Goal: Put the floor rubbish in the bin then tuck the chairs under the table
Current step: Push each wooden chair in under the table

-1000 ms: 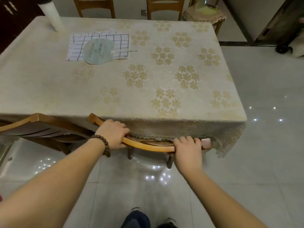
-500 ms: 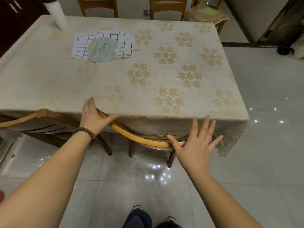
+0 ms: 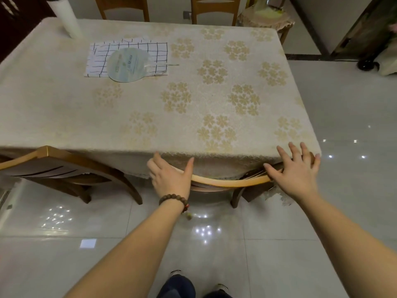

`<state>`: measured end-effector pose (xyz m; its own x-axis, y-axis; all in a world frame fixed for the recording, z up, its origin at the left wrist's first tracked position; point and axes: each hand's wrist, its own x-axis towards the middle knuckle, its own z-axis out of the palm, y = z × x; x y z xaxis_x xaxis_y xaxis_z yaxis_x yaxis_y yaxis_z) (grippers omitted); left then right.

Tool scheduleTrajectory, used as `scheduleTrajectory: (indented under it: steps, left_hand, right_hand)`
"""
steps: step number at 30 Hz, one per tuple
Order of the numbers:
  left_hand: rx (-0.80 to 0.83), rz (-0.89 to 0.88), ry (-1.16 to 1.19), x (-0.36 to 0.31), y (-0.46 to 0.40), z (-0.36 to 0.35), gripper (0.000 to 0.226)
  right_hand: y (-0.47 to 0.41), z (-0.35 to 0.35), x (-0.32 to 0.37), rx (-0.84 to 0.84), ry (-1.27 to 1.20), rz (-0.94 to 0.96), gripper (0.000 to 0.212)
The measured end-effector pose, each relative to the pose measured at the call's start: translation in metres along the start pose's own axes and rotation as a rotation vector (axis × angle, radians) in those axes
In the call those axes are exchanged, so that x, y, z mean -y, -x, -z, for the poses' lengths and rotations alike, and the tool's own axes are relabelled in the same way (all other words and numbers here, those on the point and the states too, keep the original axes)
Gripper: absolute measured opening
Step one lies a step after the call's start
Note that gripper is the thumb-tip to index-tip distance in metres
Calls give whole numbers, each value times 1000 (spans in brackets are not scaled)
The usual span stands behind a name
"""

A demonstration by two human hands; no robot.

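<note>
A wooden chair (image 3: pixel 227 182) stands pushed under the near edge of the table (image 3: pixel 64 117), only its curved top rail and back legs showing below the tablecloth. My left hand (image 3: pixel 171 177), with a bead bracelet on the wrist, rests flat against the rail's left end with fingers straight. My right hand (image 3: pixel 294 168) presses the rail's right end, fingers spread and straight. A second wooden chair (image 3: pixel 64 171) sits to the left, its back sticking out from under the cloth.
On the table lie a checked cloth (image 3: pixel 129 52) with a round fan (image 3: pixel 129 65) on it and a white cylinder (image 3: pixel 65 16). Two more chairs (image 3: pixel 214 9) stand at the far side. A small side table (image 3: pixel 266 16) is at the back right. Glossy tiled floor (image 3: pixel 343 211) surrounds me.
Both hands let go of the chair's top rail, opened and now push flat against it. The chair has slid further under the table.
</note>
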<state>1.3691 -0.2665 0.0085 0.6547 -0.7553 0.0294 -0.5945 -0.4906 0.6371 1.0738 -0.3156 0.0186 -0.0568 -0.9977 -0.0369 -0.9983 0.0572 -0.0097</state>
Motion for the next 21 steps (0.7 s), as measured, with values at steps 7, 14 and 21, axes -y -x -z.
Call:
scheduleTrajectory:
  steps: [7,14,21]
  left_hand:
    - [-21,-56,-30,11,-48,3,90]
    - [15,-59,-26,10,-43,0,83]
    - [18,-88,-278,3,-29,11,101]
  right_hand:
    - [13,-9,33,-97,1,5,74]
    - [3,-9,22,-64,-29,32,69]
    - [-1,4,17,46,9,5,83]
